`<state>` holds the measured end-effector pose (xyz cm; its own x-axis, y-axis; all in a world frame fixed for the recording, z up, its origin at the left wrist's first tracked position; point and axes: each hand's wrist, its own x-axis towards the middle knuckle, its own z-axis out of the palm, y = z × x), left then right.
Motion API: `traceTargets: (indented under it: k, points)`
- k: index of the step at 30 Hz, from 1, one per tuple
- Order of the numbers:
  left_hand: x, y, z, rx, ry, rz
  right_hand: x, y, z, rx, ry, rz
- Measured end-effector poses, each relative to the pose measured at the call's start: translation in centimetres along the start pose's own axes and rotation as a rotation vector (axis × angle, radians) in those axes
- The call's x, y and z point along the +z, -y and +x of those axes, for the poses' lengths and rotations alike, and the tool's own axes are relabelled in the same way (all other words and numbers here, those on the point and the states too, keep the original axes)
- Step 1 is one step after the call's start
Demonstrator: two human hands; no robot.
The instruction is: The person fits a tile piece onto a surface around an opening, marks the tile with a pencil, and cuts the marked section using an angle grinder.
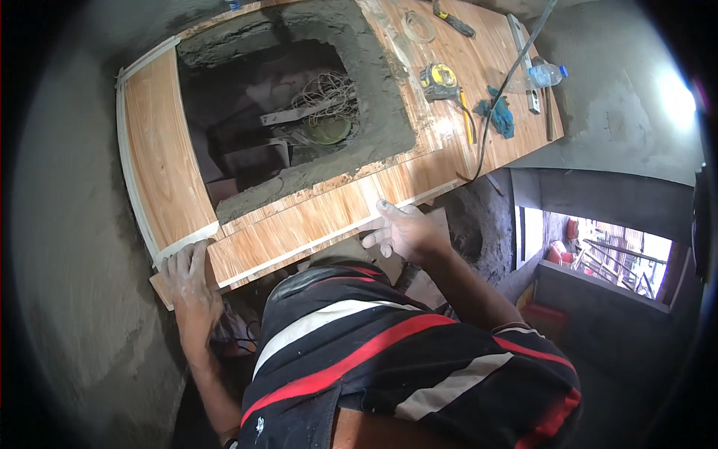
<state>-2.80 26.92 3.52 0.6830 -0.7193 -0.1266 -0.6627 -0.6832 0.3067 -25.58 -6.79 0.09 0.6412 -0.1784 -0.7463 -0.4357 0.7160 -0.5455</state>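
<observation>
A long wood-grain front strip (314, 217) with a pale edge runs along the counter's front, beside a mortar-rimmed opening (385, 138). My left hand (193, 288) grips its left end, fingertips over the top at the corner of a wood-grain side panel (161, 142). My right hand (404, 236) is at the strip's lower edge further right; its thumb touches the edge and its fingers are apart, loosely bent below it.
On the right lie a tape measure (440, 81), pencil (468, 120), blue cloth (499, 116), tool (452, 21), level (523, 52) and plastic bottle (546, 75). A cable crosses the counter. Tangled cord (321, 93) is inside the opening. A window (613, 251) is at right.
</observation>
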Motion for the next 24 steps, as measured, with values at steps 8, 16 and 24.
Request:
traceTargets:
  k: [8, 16, 24]
  points:
    - [0.2, 0.0, 1.0, -0.036, 0.068, -0.021, -0.5, 1.2, 0.8, 0.134, -0.087, -0.142]
    - [-0.5, 0.0, 1.1, -0.026, 0.057, 0.005, -1.2, 1.3, 1.7, 0.193, -0.04, -0.093]
    - [-0.9, 0.2, 1.6, -0.002, 0.077, 0.012, -1.6, 3.5, 0.6, 0.272, 0.009, -0.219]
